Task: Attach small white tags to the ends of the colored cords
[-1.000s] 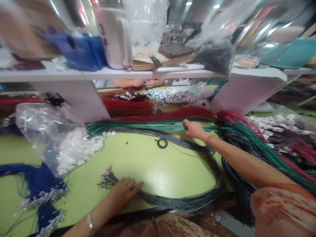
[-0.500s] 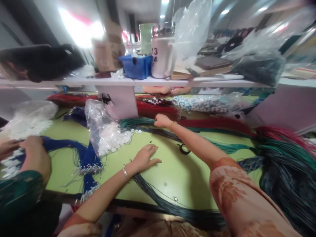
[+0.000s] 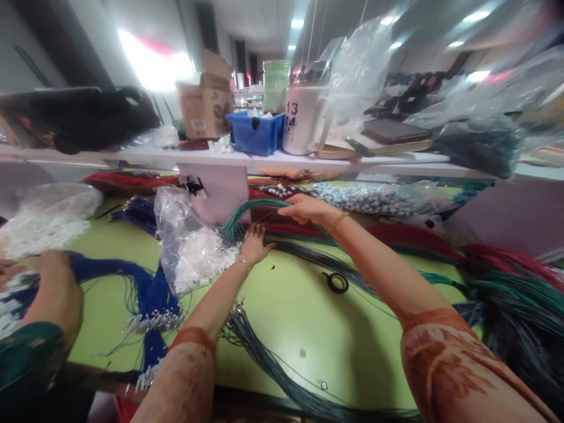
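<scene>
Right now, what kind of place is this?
Probably a workshop, perhaps for wiring. There's a long bundle of thin green wires, another bundle of dark grey wires, and a clear plastic bag with small white pieces, above a pale green worktable.

The head-worn camera looks forward and down over the nearby desk (image 3: 304,323). The left hand (image 3: 254,244) and right hand (image 3: 308,210) fall mid-frame, the shelf (image 3: 211,157) across the upper half.

A worker's left hand (image 3: 254,244) lies palm down, fingers (image 3: 255,231) extended and thumb (image 3: 269,247) angled aside, while the right hand (image 3: 308,210), slightly higher, curls into a grip, left forearm (image 3: 215,299) and right forearm (image 3: 374,264) slanting inward from either side
</scene>
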Demonstrator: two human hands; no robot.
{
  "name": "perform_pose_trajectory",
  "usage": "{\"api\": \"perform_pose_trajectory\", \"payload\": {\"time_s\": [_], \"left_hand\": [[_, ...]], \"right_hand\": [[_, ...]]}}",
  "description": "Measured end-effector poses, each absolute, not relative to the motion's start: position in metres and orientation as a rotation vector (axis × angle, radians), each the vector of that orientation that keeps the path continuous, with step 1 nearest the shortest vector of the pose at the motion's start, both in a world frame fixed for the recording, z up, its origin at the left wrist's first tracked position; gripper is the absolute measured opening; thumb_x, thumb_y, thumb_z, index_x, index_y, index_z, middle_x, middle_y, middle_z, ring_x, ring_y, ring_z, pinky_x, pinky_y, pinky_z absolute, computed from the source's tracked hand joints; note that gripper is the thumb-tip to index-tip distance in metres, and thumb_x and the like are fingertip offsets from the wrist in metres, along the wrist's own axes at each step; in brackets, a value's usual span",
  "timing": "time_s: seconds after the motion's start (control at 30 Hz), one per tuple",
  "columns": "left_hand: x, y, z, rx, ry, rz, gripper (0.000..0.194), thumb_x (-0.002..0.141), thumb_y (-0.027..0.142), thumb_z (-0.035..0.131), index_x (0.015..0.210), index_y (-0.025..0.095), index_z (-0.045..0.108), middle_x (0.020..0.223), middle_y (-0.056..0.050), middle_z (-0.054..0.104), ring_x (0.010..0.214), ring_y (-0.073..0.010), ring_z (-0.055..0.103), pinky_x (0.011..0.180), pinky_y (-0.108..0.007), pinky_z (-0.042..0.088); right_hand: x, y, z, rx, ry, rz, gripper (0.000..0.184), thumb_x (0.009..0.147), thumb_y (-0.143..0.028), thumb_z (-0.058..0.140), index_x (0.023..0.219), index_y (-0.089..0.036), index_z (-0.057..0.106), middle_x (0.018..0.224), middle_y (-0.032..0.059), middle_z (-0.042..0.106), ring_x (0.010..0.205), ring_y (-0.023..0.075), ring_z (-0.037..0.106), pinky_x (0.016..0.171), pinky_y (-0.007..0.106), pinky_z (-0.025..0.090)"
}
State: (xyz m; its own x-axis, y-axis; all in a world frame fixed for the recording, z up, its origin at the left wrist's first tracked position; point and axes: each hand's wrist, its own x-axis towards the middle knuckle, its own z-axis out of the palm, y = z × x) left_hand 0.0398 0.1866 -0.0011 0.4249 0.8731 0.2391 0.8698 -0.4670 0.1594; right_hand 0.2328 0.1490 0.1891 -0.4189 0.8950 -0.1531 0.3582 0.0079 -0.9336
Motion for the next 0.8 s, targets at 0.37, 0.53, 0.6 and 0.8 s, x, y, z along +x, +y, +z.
{"api": "perform_pose_trajectory", "payload": {"time_s": [0.37, 0.53, 0.6, 0.8], "left_hand": [[0.032, 0.096, 0.051, 3.008, 1.418, 0.685, 0.037, 0.093, 0.036, 0.044, 0.11, 0.011, 0.065, 0.111, -0.02, 0.066, 0.122, -0.0347, 0.05, 0.097, -0.046, 0.039], [0.037, 0.064, 0.113, 2.902, 1.353, 1.311, 0.043, 0.086, 0.042, 0.056, 0.125, 0.023, 0.057, 0.132, -0.015, 0.056, 0.13, -0.0319, 0.044, 0.105, -0.049, 0.033], [0.033, 0.076, 0.142, 2.715, 1.497, 1.407, 0.054, 0.083, 0.039, 0.06, 0.133, 0.019, 0.051, 0.137, -0.017, 0.052, 0.131, -0.0335, 0.042, 0.106, -0.05, 0.032], [0.003, 0.102, 0.191, 2.69, 1.187, 0.81, 0.035, 0.079, 0.021, 0.053, 0.111, 0.017, 0.066, 0.089, -0.006, 0.072, 0.081, -0.018, 0.064, 0.076, -0.029, 0.047]], "right_hand": [[0.259, 0.102, 0.22, -1.118, -1.518, 1.217, 0.045, 0.079, -0.052, 0.066, 0.068, -0.021, 0.035, 0.048, -0.0095, 0.028, 0.039, 0.0045, 0.02, 0.036, 0.02, 0.014], [0.239, 0.062, 0.213, -1.126, -1.779, 0.93, 0.045, 0.084, -0.059, 0.055, 0.069, -0.019, 0.04, 0.055, -0.0058, 0.035, 0.049, 0.0068, 0.028, 0.044, 0.022, 0.021], [0.236, 0.037, 0.213, -1.123, -1.914, 0.807, 0.045, 0.086, -0.058, 0.052, 0.07, -0.018, 0.041, 0.06, -0.0041, 0.038, 0.055, 0.0077, 0.031, 0.048, 0.022, 0.024], [0.259, -0.021, 0.197, -1.08, -2.253, 0.805, 0.035, 0.094, -0.051, 0.043, 0.085, -0.017, 0.048, 0.074, -0.0005, 0.047, 0.065, 0.0107, 0.039, 0.059, 0.023, 0.034]]}}
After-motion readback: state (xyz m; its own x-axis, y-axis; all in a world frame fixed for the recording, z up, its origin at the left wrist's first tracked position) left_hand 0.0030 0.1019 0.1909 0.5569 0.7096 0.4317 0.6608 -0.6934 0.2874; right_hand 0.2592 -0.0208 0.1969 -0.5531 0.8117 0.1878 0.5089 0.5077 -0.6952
